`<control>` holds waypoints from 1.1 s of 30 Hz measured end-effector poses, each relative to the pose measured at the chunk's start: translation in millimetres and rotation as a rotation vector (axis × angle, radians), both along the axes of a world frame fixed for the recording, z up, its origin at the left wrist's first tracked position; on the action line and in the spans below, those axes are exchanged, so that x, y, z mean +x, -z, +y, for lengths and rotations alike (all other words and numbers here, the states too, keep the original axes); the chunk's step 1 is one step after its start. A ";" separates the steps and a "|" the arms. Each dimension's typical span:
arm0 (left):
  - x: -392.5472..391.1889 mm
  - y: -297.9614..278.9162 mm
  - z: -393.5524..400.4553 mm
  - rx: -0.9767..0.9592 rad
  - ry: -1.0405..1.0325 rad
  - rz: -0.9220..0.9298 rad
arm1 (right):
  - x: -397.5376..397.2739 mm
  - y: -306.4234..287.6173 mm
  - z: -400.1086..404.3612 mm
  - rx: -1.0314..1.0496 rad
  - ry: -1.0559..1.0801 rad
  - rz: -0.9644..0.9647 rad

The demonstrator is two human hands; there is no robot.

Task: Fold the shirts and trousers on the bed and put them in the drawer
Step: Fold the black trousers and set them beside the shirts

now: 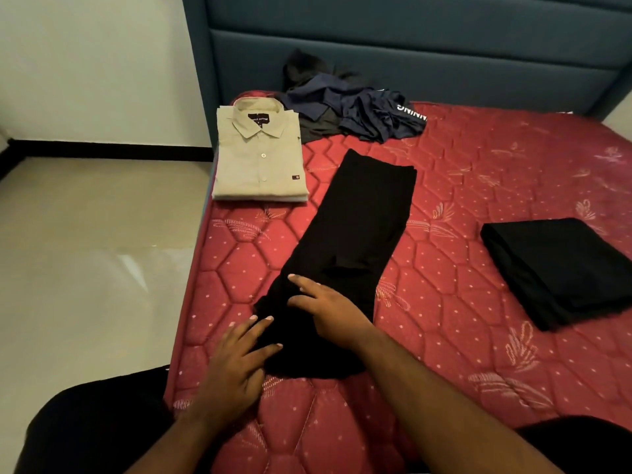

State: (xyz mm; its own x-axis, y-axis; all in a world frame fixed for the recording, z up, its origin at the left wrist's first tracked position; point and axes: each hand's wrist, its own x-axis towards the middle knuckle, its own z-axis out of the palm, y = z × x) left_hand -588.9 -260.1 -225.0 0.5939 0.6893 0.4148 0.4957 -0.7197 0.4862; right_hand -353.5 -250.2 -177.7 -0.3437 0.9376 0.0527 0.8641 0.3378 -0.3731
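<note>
Red quilted mattress (461, 186), teal headboard (410, 46) behind. I see black trousers (355, 227) lying lengthwise mid-bed, near end under both hands. Left hand (232, 367) flat, fingers spread on the hem edge; right hand (328, 309) flat on top, gripping nothing. Folded beige shirt (258, 159) far left.

Red quilted mattress (461, 302) bearing four lots of clothing. Under both hands, long black trousers (355, 227) laid lengthwise, running away from them. Beyond the left hand, a folded beige shirt (260, 162). Farther beyond, an unfolded dark heap (349, 104). Right of the right hand, a folded black garment (561, 268).
</note>
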 end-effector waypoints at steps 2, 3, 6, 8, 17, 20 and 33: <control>21.4 -18.0 -8.0 -0.118 -0.088 -0.232 | 13.2 2.3 -6.8 0.116 0.150 0.242; 38.6 -29.8 -13.6 -0.283 -0.170 -0.350 | 26.6 2.3 -7.0 0.164 0.252 0.333; 98.8 -58.1 -25.3 -1.218 -0.456 -0.729 | 80.5 -2.4 5.6 0.071 0.485 0.312; 126.4 -66.7 -28.1 -1.629 -0.545 -0.807 | 113.3 -6.0 16.8 -0.172 0.529 0.136; 159.6 -49.3 -25.6 -1.420 -0.560 -0.422 | 175.5 -0.9 42.9 -0.386 0.563 -0.052; 162.9 -40.5 -31.0 -1.359 -0.594 -0.367 | 181.6 9.3 41.4 -0.417 0.675 0.135; 54.7 -26.6 -13.5 0.185 0.021 0.683 | 106.5 34.7 -34.9 -0.288 0.315 0.179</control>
